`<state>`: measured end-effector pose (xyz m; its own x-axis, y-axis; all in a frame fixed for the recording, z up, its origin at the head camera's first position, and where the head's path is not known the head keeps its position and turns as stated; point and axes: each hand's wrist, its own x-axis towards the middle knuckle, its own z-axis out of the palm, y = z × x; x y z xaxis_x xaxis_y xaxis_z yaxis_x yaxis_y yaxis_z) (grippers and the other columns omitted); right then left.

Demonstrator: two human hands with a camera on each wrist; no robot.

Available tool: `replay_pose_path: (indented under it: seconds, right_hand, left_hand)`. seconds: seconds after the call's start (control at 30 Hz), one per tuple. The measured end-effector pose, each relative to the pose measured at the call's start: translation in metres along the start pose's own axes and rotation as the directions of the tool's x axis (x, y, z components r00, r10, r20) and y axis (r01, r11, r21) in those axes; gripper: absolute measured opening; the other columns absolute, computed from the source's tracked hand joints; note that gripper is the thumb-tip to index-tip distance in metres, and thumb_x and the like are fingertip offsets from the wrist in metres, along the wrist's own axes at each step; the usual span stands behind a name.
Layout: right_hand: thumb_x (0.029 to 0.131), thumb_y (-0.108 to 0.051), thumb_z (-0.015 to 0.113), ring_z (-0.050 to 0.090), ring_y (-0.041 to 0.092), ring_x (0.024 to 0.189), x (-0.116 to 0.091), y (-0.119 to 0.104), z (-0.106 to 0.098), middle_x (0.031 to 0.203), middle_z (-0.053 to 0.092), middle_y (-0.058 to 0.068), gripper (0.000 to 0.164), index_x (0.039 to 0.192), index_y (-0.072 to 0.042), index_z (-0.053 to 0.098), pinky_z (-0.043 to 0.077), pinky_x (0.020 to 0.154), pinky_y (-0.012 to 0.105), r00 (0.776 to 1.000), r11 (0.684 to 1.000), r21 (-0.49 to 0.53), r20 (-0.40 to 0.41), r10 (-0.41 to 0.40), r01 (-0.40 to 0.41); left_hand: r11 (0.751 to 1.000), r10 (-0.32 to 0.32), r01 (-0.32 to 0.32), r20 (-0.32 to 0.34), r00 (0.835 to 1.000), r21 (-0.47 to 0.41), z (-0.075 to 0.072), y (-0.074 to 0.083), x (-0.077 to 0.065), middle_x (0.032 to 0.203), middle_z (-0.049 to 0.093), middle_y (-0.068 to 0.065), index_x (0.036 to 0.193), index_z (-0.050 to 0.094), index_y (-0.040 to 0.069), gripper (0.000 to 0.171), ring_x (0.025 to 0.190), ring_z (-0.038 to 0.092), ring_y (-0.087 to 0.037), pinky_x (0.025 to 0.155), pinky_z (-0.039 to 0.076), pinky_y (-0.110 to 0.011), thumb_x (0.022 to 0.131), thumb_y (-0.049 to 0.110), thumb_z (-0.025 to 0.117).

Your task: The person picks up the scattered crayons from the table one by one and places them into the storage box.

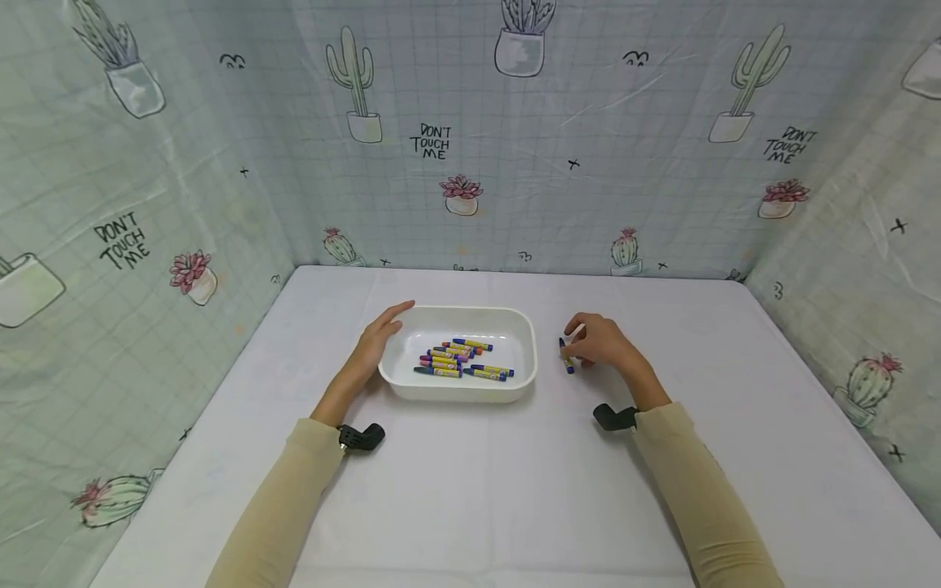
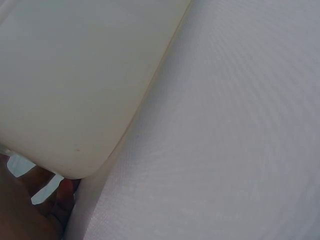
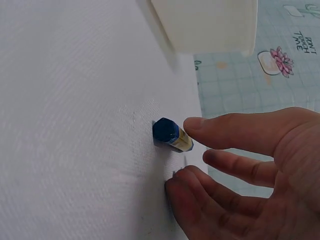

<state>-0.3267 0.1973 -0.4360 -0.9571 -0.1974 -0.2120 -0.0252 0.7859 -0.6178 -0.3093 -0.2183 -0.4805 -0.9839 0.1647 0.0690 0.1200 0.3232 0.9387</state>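
A white plastic tray point(image 1: 458, 392) stands mid-table with several yellow-labelled crayons point(image 1: 439, 371) lying in its bottom. My left hand point(image 1: 371, 347) grips its left end, thumb at the rim; in the left wrist view fingers point(image 2: 37, 180) curl about the tray's corner, partly hidden by its wall. To the right of the tray, a single dark blue crayon point(image 3: 171, 135) with a yellow label lies on the white cloth. Over it is my right hand point(image 1: 599, 339), with thumb and fingers spread on either side. The thumb tip is close beside the crayon, while the other fingertips stand apart from it.
White cloth covers the table point(image 1: 485, 506). A printed curtain point(image 1: 470, 98) with cactus drawings rises behind it and at both sides. Each wrist carries a black camera mount point(image 1: 362, 437).
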Motion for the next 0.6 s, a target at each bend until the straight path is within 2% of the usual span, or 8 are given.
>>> replay_pose_path:
  seconds: [0.23,0.37,0.6]
  right_hand:
    - [0.089,-0.018,0.078,0.069,0.019,0.073,-0.001,-0.0025,0.0016,0.114,0.068,0.022,0.043,0.125,0.001,0.063,0.06,0.068,0.029,0.999,1.0,-0.003,0.041,0.003,-0.003]
    - [0.089,-0.015,0.076,0.071,0.019,0.073,-0.0006,-0.0039,0.0028,0.116,0.069,0.024,0.049,0.131,0.003,0.06,0.061,0.069,0.031,0.998,1.0,-0.004,0.062,-0.004,0.004]
    - [0.089,-0.013,0.075,0.07,0.02,0.072,-0.0005,-0.0028,0.004,0.116,0.068,0.023,0.053,0.137,0.002,0.057,0.06,0.068,0.03,0.998,1.0,-0.01,0.056,0.007,-0.007]
  left_hand:
    - [1.0,-0.003,0.003,0.003,1.0,-0.009,0.0,0.0031,-0.0014,0.172,0.028,-0.003,0.162,0.036,0.023,0.05,0.16,0.024,-0.032,0.129,0.021,-0.056,0.112,0.029,0.032]
    - [1.0,-0.014,0.014,0.007,1.0,-0.002,-0.0005,0.0036,-0.0027,0.172,0.026,-0.004,0.163,0.034,0.023,0.051,0.16,0.024,-0.033,0.129,0.021,-0.057,0.112,0.028,0.03]
    - [1.0,-0.004,0.004,0.008,1.0,-0.018,0.0006,0.0025,-0.0021,0.172,0.028,-0.002,0.162,0.036,0.026,0.05,0.159,0.026,-0.032,0.128,0.023,-0.056,0.112,0.031,0.032]
